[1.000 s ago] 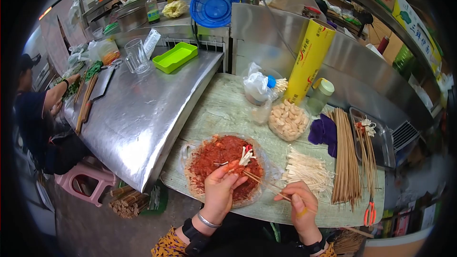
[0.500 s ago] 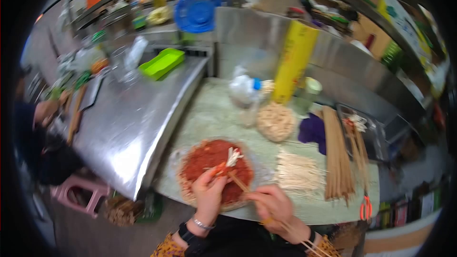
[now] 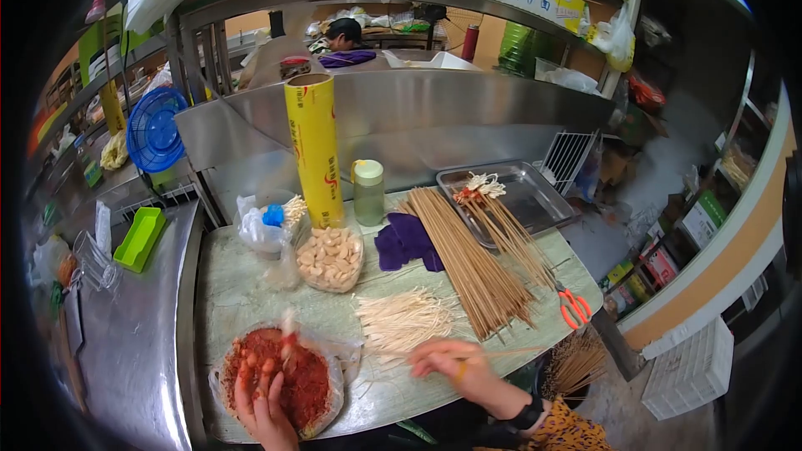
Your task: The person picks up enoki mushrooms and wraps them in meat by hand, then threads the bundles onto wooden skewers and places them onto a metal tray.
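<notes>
1. The left hand point(image 3: 263, 392) lies over the bag of red seasoned meat point(image 3: 309, 380) at the near left edge of the table point(image 3: 225, 292). Its fingers are spread and raised, the tips red with paste; a small blurred piece stands at the fingertips, but whether it is pinched cannot be told.
2. The right hand point(image 3: 451, 365) is at the near edge, just in front of the pile of enoki mushrooms point(image 3: 405, 321). Its fingers are closed around a bamboo skewer point(image 3: 510, 353) that runs out to the right; the hand is blurred.
3. The meat sits in a clear plastic bag opened flat on the table top, left of the mushrooms and well apart from the tray.
4. A large bundle of bare skewers point(image 3: 472, 263) lies diagonally across the middle right of the table, touching the rim of a metal tray point(image 3: 535, 200) that holds finished sticks.
5. Orange-handled scissors point(image 3: 574, 307) lie at the right edge beside the skewer tips.
6. Behind, a bag of pale pieces point(image 3: 330, 257), a purple cloth point(image 3: 405, 242), a capped bottle point(image 3: 368, 192) and an upright yellow roll of wrap point(image 3: 316, 150) stand in a row.
7. Another person point(image 3: 344, 33) is beyond the steel counter at the back.
</notes>
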Demonstrator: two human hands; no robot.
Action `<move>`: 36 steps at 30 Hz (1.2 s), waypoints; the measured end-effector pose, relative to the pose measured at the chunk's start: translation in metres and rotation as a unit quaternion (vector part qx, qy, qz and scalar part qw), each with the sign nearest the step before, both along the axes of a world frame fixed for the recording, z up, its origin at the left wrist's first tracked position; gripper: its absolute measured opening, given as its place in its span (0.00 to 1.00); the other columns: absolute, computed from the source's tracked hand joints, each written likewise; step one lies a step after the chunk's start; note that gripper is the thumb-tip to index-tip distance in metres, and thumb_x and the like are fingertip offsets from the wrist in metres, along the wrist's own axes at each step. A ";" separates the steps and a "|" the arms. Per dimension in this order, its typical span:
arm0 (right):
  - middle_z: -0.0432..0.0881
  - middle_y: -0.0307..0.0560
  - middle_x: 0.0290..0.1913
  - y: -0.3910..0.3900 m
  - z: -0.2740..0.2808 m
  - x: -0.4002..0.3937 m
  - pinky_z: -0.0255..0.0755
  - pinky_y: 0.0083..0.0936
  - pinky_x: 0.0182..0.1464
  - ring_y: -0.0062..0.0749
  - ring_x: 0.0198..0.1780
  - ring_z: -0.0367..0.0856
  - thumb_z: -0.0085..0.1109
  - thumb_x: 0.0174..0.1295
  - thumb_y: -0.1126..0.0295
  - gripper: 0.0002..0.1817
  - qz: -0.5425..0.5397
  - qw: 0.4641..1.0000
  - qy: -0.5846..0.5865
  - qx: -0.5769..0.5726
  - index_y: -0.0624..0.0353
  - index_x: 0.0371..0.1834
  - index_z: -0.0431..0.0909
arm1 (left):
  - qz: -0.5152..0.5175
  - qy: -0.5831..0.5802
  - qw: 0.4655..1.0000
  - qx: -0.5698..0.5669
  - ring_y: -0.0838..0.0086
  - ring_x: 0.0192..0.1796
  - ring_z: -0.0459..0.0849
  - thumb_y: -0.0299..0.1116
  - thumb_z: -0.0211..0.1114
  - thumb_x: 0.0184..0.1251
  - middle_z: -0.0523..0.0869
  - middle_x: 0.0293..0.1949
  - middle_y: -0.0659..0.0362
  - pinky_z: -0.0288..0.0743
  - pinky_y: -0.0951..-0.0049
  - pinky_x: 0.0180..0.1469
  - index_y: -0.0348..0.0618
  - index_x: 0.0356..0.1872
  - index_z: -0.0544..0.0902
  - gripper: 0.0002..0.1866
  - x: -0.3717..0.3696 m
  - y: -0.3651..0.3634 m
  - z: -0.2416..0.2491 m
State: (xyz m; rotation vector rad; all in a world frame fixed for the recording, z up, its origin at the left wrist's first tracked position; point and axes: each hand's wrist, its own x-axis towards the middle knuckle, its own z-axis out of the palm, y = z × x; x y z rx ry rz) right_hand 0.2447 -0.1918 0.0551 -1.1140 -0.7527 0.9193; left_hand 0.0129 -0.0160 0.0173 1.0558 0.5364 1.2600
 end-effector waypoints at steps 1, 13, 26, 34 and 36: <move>0.80 0.49 0.44 -0.008 0.000 0.013 0.75 0.26 0.47 0.31 0.42 0.80 0.49 0.67 0.70 0.14 -0.060 0.998 0.026 0.017 0.68 0.49 0.75 | 0.025 0.012 0.999 0.019 0.60 0.61 0.73 0.31 0.48 0.68 0.67 0.63 0.50 0.73 0.58 0.58 0.37 0.64 0.61 0.24 -0.003 0.002 -0.003; 0.72 0.44 0.52 0.059 -0.056 0.258 0.72 0.25 0.41 0.31 0.47 0.78 0.44 0.69 0.60 0.21 -0.414 0.904 0.102 0.041 0.56 0.61 0.65 | 0.131 0.274 0.941 0.146 0.68 0.52 0.78 0.22 0.53 0.63 0.79 0.51 0.52 0.71 0.70 0.55 0.32 0.53 0.75 0.17 0.002 0.003 0.004; 0.81 0.38 0.31 0.074 -0.002 0.103 0.70 0.15 0.29 0.20 0.26 0.76 0.58 0.61 0.72 0.05 -0.047 0.971 -0.159 -0.171 0.61 0.36 0.79 | 0.073 0.166 0.982 0.057 0.68 0.48 0.81 0.16 0.49 0.62 0.77 0.52 0.51 0.77 0.72 0.48 0.32 0.50 0.75 0.15 -0.005 0.007 -0.005; 0.82 0.49 0.37 0.128 -0.019 0.058 0.73 0.33 0.42 0.44 0.39 0.80 0.64 0.50 0.71 0.09 0.106 0.753 -0.629 -0.159 0.59 0.35 0.80 | 0.048 0.152 0.986 0.053 0.71 0.46 0.81 0.16 0.50 0.62 0.77 0.51 0.52 0.75 0.75 0.49 0.32 0.49 0.76 0.15 -0.009 0.007 -0.008; 0.81 0.48 0.41 0.137 -0.026 0.056 0.74 0.33 0.42 0.43 0.41 0.80 0.65 0.49 0.69 0.12 0.122 0.708 -0.665 -0.206 0.58 0.37 0.80 | 0.032 0.166 0.984 0.050 0.71 0.47 0.81 0.16 0.50 0.62 0.77 0.51 0.52 0.75 0.74 0.50 0.32 0.49 0.76 0.15 -0.010 0.007 -0.005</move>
